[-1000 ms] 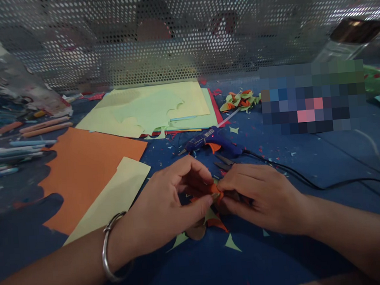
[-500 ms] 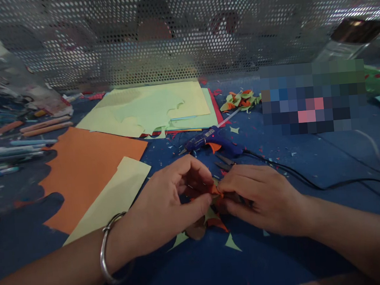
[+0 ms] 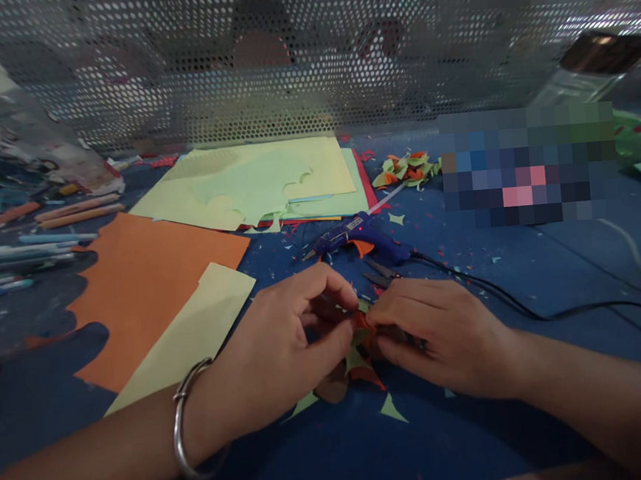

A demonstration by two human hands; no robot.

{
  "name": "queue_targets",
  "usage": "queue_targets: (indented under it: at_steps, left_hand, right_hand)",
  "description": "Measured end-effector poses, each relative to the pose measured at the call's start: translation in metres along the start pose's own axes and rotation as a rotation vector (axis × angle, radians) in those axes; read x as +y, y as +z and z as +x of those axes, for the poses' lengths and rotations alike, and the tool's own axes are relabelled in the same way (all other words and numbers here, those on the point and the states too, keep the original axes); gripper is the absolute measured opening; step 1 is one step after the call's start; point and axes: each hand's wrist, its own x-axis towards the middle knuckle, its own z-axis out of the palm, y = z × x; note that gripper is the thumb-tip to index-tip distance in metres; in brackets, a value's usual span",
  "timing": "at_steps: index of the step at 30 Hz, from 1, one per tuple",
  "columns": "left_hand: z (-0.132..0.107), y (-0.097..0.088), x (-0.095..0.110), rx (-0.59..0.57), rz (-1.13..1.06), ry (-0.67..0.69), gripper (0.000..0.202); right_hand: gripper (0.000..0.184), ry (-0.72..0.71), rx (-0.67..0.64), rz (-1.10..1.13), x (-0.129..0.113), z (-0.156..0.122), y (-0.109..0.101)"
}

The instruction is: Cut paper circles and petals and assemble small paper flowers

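A perforated panel (image 3: 202,79) lines the far edge of the worktop (image 3: 283,465); pens (image 3: 57,237) lie toward its left edge, a brown-capped container (image 3: 602,53) toward the far right corner.

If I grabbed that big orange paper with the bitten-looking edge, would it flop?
The orange paper would probably droop a little, since it looks like one thin, flat sheet. Its pointy cut edge might bend or tear easily. The pale yellow paper lies over one side, so it may slide along too.

passable: tabletop (image 3: 293,456) nearer than left hand (image 3: 284,346) | blocking beyond right hand (image 3: 443,326): glue gun (image 3: 390,245), black cord (image 3: 485,291) | rear: perforated screen (image 3: 203,94)
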Motion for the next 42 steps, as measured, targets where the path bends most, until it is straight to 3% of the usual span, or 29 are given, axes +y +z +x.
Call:
queue_targets:
  at_steps: [7, 11, 18, 24, 35, 42]
  left_hand:
    - [-0.006, -0.001, -0.002, 0.075, 0.304, 0.319, 0.016]
    - [-0.009, -0.001, -0.007, 0.050, 0.351, 0.383, 0.017]
    - [-0.011, -0.002, -0.010, -0.018, 0.465, 0.409, 0.021]
    - [-0.012, -0.001, -0.006, 0.042, 0.447, 0.437, 0.016]
    - [-0.008, -0.002, -0.001, -0.003, 0.428, 0.386, 0.010]
    - [-0.006, -0.007, -0.002, -0.057, 0.409, 0.274, 0.010]
  right_hand:
    - [0.013, -0.016, 0.018, -0.026, 0.000, 0.001, -0.001]
    - [0.016, -0.016, 0.014, -0.046, 0.001, 0.001, -0.001]
    - [0.009, 0.017, -0.019, -0.006, 0.002, -0.002, 0.001]
    - [0.010, 0.034, -0.021, -0.017, 0.002, -0.001, 0.000]
    - [0.011, 0.017, 0.024, -0.026, 0.001, 0.002, -0.003]
    - [0.008, 0.020, 0.017, -0.002, 0.002, 0.001, -0.001]
